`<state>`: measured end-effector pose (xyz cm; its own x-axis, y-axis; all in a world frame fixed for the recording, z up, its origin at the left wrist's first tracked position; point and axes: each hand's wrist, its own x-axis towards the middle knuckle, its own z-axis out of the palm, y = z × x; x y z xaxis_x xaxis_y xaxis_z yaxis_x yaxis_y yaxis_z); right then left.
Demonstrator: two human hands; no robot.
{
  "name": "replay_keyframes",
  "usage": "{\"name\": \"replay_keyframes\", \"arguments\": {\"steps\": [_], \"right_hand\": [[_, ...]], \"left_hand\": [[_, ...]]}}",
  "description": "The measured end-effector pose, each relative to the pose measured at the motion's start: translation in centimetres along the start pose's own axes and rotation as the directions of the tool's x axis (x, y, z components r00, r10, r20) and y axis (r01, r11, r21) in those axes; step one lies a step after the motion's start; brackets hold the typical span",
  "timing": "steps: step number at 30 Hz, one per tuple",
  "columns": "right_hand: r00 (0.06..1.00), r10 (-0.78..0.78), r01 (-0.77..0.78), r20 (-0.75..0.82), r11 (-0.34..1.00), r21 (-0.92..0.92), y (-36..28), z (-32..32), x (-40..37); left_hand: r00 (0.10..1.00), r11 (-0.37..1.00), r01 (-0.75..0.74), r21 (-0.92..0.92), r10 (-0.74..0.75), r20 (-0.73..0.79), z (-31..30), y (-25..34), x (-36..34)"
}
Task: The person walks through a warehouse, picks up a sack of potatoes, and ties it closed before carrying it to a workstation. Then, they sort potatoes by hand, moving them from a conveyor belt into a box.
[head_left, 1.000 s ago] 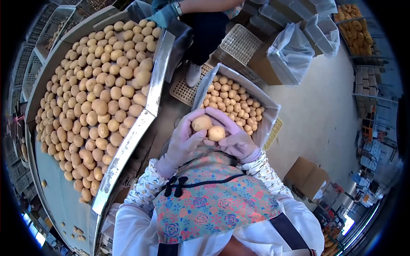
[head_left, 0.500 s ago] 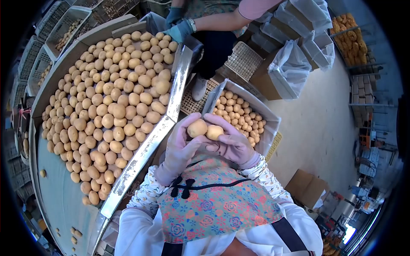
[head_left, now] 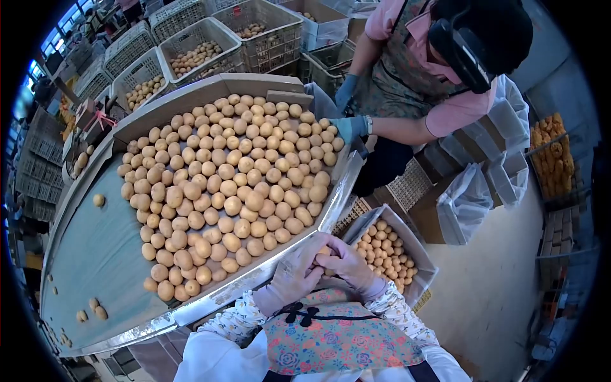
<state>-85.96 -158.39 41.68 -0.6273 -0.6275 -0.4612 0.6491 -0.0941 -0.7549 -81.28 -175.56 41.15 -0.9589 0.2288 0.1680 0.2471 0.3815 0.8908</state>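
Note:
My left hand (head_left: 294, 270) and my right hand (head_left: 349, 264), both in pale lavender gloves, are together in front of my flowered apron, just past the metal edge of the sorting table. Their fingers are closed around a potato (head_left: 325, 251), of which only a small part shows; whether a second one is inside is hidden. Left of my hands, a wide layer of potatoes (head_left: 235, 184) covers the table. Close by on the right stands a lined box filled with potatoes (head_left: 385, 251).
Across the table's far corner, a co-worker's blue-gloved hand (head_left: 349, 129) touches the potatoes. Plastic crates (head_left: 197, 54) with potatoes line the back. Lined cartons (head_left: 468, 197) stand at right. A metal rim (head_left: 340, 191) borders the table, and a green belt (head_left: 105, 254) lies left.
My view has swung up and left, bringing the co-worker and crates into sight. My hands have drawn together, and the two potatoes seen between them are now mostly covered by my fingers.

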Motion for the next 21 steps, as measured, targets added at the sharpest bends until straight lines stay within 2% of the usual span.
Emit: {"name": "replay_keyframes", "arguments": {"steps": [2,4,5,8,9,12,13,16,17,19,20,21], "right_hand": [[0.999,0.048,-0.047,0.024,0.998,-0.032,-0.1,0.7,0.8],[0.996,0.082,-0.077,0.038,0.990,-0.117,-0.6,1.3,1.5],[0.995,0.022,-0.012,0.093,0.995,-0.103,-0.4,1.4,2.1],[0.999,-0.042,0.041,-0.002,0.996,-0.081,-0.4,2.0,3.4],[0.997,-0.076,0.077,0.027,0.995,-0.068,0.5,1.1,4.5],[0.995,-0.063,0.066,0.080,0.997,-0.031,-0.3,1.6,5.8],[0.996,-0.064,0.065,0.059,0.998,-0.023,-1.3,2.5,5.9],[0.951,-0.296,0.310,0.093,0.919,-0.244,-2.4,3.6,7.6],[0.947,-0.306,0.320,0.096,0.922,-0.218,-2.7,3.9,7.9],[0.937,-0.329,0.345,0.115,0.925,-0.162,-3.7,4.7,8.8],[0.958,-0.274,0.275,0.088,0.961,0.002,-4.6,5.2,8.9],[0.975,-0.209,0.195,0.069,0.966,0.170,-5.5,5.7,8.6]], "left_hand": [[0.997,0.999,-0.037,-0.019,0.035,-0.073,-1.0,0.1,-0.4],[0.998,0.999,0.020,-0.027,-0.021,-0.057,-2.2,0.3,-0.8],[0.997,0.998,0.044,-0.047,-0.047,-0.063,-2.5,0.3,-1.0],[0.982,0.987,0.126,-0.102,-0.139,-0.132,-3.3,-0.3,-2.2],[0.972,0.981,0.153,-0.118,-0.171,-0.162,-3.6,-0.6,-2.5],[0.951,0.929,0.111,0.352,0.004,-0.310,-4.4,-1.1,-3.1],[0.951,0.937,0.131,0.324,-0.026,-0.308,-4.5,-1.0,-3.0],[0.964,0.906,0.175,0.385,-0.079,-0.254,-3.7,-1.7,-2.8],[0.959,0.905,0.240,0.350,-0.167,-0.228,-3.6,-1.4,-2.4],[0.958,0.900,0.237,0.365,-0.154,-0.242,-3.7,-1.6,-2.3],[0.956,0.897,0.239,0.372,-0.152,-0.249,-3.7,-1.7,-2.3],[0.943,0.929,0.250,0.273,-0.170,-0.285,-3.6,-1.9,-2.3]]}}
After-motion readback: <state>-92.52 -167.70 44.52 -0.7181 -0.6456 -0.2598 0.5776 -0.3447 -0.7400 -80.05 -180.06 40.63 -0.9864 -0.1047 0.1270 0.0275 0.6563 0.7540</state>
